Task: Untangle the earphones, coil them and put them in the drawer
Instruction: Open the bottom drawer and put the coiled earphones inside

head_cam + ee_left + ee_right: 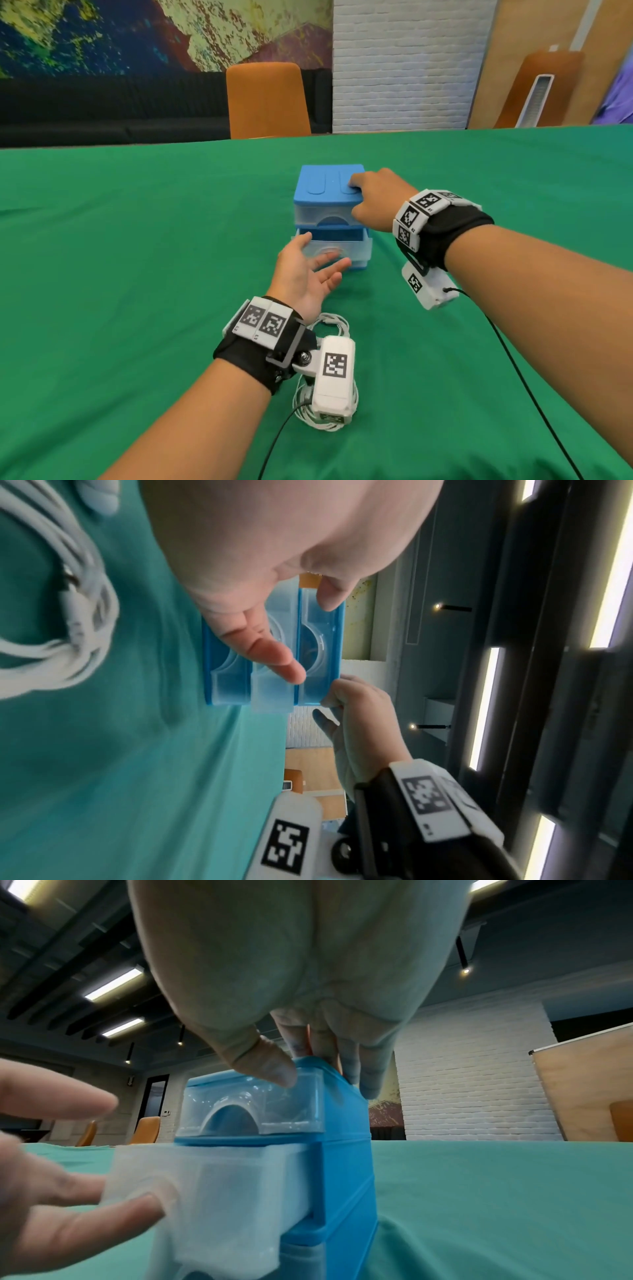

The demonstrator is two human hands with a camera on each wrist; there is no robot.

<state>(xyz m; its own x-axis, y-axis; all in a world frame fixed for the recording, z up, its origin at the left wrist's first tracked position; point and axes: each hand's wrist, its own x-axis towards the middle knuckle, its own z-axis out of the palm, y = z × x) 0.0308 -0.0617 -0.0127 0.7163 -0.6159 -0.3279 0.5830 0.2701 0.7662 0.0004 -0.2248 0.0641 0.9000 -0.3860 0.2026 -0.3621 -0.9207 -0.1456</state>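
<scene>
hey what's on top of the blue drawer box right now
The right hand rests on the drawer box, fingers over its blue lid and thumb down the front. Nothing else shows on the lid, though the part under the fingers is hidden. The earphones lie on the table.

the left wrist camera (334, 375) hides much of the coiled earphones (337, 323); the pulled-out drawer (205, 1185) is blurred.
</scene>
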